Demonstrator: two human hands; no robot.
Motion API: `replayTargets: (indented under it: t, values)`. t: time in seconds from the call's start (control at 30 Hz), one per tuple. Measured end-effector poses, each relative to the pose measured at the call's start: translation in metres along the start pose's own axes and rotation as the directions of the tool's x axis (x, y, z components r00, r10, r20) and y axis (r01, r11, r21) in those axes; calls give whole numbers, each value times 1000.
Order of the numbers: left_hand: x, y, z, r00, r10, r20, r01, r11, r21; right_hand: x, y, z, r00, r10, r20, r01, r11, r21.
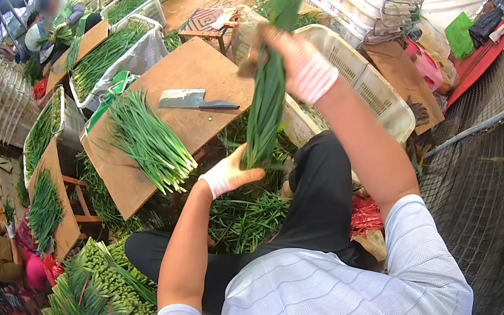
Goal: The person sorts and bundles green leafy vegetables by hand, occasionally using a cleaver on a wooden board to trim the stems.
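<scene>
Gloved, my right hand (294,60) grips a bunch of green garlic chives (265,101) near its upper part, and its outline is somewhat blurred. At the lower end of that bunch is my left hand (234,172), also gloved, with thumb and fingers spread around or beside the leaves; how firmly it touches them is not plain. A loose pile of chives (149,141) lies on a wooden board (135,194) to the left, pale stem ends towards me. On the same board rests a cleaver (192,99) with a dark handle.
White plastic crates (352,79) stand at the right, others with chives (112,56) at upper left. Tied chive bundles (102,297) are heaped at lower left. Leaves (247,222) litter the ground between my legs. Red ties (366,216) lie by my right leg. Other people sit at the left.
</scene>
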State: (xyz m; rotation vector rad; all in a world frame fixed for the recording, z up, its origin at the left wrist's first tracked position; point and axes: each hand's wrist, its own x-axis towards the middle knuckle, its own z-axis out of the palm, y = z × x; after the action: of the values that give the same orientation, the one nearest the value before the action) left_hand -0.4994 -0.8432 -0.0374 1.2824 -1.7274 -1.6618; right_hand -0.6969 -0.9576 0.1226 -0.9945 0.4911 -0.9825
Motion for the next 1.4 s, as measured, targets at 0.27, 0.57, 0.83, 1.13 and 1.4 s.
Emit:
replayTargets:
  t: [0.27,0.57,0.83,1.13,1.4]
  values:
    - [-19,-89,24,918,-395,-46,379,834,401,47,-10,10,996,-73,-50,50,932,-359]
    - [-83,-104,23,925,-260,-278,280,960,32,-3,42,27,972,-169,-163,114,946,-303]
    - [-110,-132,28,884,-442,-155,465,868,175,-69,361,-51,890,210,-404,-420,722,-550]
    - [-121,-133,27,912,-282,-298,359,900,248,-41,362,-52,936,294,-192,-343,651,-677]
    - [-62,-52,25,715,199,-670,70,934,351,-27,201,-5,933,317,-168,-351,709,-612]
